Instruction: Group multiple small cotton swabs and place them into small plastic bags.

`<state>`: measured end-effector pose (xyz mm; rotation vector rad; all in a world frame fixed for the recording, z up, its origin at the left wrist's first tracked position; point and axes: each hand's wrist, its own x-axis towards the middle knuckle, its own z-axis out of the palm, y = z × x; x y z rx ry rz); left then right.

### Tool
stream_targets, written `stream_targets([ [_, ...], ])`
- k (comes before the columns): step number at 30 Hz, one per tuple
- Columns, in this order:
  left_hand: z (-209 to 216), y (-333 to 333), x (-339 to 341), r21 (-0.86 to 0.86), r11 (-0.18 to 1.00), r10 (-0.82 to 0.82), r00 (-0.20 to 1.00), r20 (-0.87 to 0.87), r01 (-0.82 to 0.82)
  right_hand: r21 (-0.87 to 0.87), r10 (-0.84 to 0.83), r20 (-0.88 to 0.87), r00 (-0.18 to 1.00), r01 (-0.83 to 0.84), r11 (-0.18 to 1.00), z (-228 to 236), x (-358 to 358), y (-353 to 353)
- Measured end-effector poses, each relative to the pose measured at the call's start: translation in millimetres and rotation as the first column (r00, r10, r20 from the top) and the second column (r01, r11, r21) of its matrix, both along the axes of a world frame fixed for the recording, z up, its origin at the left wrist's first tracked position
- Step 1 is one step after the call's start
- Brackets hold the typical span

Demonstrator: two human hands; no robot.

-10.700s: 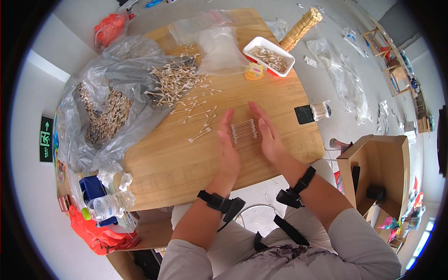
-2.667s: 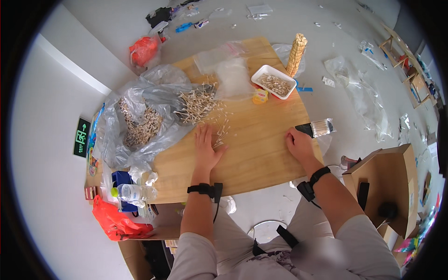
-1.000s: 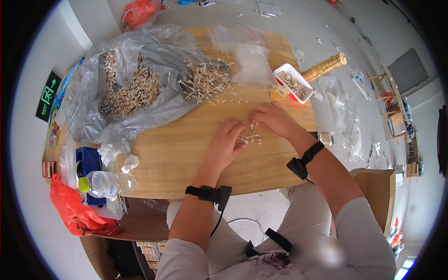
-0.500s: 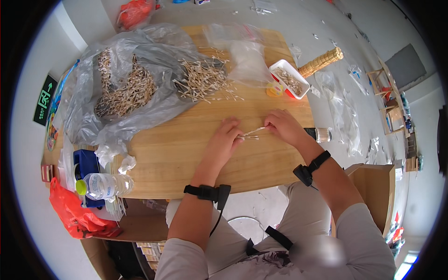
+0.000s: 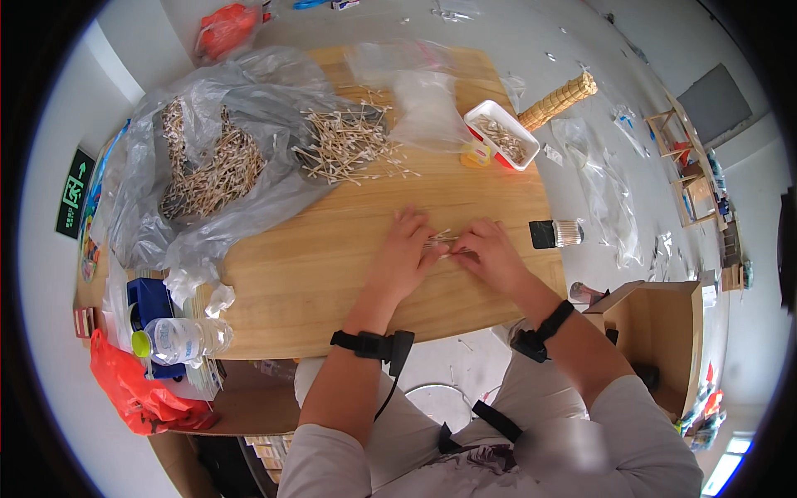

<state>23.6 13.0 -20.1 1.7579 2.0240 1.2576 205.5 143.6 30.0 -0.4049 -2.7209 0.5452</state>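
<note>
There are two hands, the left hand point(image 5: 404, 257) and the right hand point(image 5: 490, 256), two heaps of cotton swabs point(image 5: 349, 145) point(image 5: 207, 166), one white tray point(image 5: 501, 135), one brush point(image 5: 554, 234), one water bottle point(image 5: 178, 339).

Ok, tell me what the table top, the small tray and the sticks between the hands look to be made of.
Table top: wood or bamboo, pale with long straight grain lines and a smooth matte finish. Small tray: probably plastic, plain white with thin rounded walls. Sticks, pinched between left hand and right hand: thin and tan with paler tips, likely wood and cotton; too small to be sure.
</note>
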Motion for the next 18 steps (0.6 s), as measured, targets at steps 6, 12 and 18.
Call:
stream_targets([
  [6, 7.1, -2.3, 4.9, -0.069, 0.989, -0.129, 0.992, -0.008, 0.129, -0.502, -0.417, -0.203, 0.886, 0.272, 0.821, -24.8, -7.7, -4.2],
  [12, 10.7, 0.6, 23.2, -0.194, 0.974, -0.084, 0.982, 0.166, 0.116, -0.835, -0.554, -0.266, 0.789, 0.098, 0.542, -43.9, 5.9, -8.2],
  [18, 1.3, 5.3, 28.2, -0.099, 0.982, -0.143, 0.975, 0.172, 0.162, -0.902, -0.543, -0.248, 0.803, 0.013, 0.431, -42.8, -12.3, -21.3],
])
